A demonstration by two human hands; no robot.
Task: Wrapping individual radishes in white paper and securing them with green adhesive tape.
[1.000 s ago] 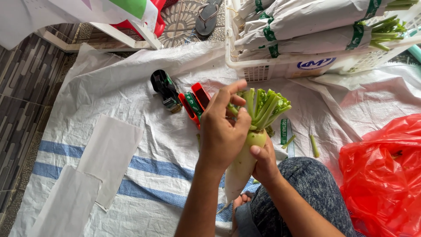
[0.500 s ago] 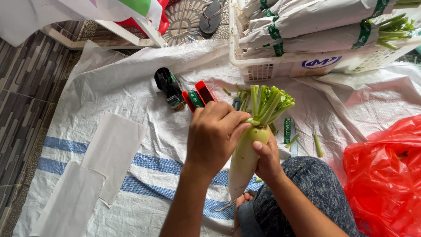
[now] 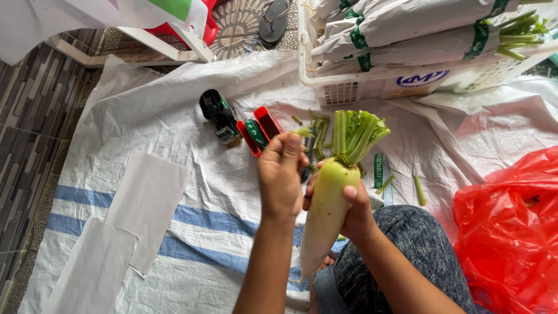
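My right hand grips a long white radish around its middle, holding it nearly upright over my lap. Its trimmed green stalks point away from me. My left hand is just left of the radish's top, fingers pinched on a small pale green stalk piece. Cut stalk bits lie on the white woven sheet beyond the hands.
A black and green tape dispenser and a red one lie on the sheet. A white basket of paper-wrapped radishes stands at the back right. A red plastic bag is on the right, white paper sheets on the left.
My left hand has come off the radish's top and moved left with a small stalk piece. The radish now stands more upright in my right hand.
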